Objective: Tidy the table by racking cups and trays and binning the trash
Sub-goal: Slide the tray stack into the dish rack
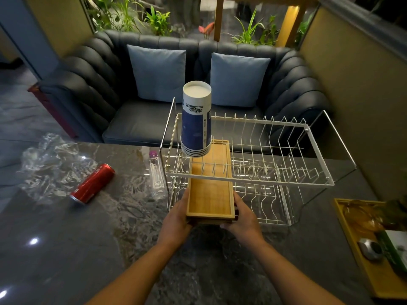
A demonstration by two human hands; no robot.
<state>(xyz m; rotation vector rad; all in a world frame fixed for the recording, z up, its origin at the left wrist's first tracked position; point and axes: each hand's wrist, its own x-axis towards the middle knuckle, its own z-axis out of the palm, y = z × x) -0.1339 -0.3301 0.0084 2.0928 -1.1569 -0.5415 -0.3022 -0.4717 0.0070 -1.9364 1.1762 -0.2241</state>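
Note:
A white two-tier wire dish rack stands on the dark marble table. A long bamboo tray lies lengthwise in the rack's lower tier, its near end sticking out toward me. My left hand grips its left near corner and my right hand grips its right near corner. A stack of upside-down blue-and-white paper cups stands on the upper tier at the left. On the table to the left lie a red can, a clear plastic bottle with a purple cap and crumpled clear plastic wrap.
A second bamboo tray at the right table edge holds glassware, a small grey device and a green-and-white booklet. Behind the table is a dark sofa with two blue cushions. A tan wall panel runs along the right.

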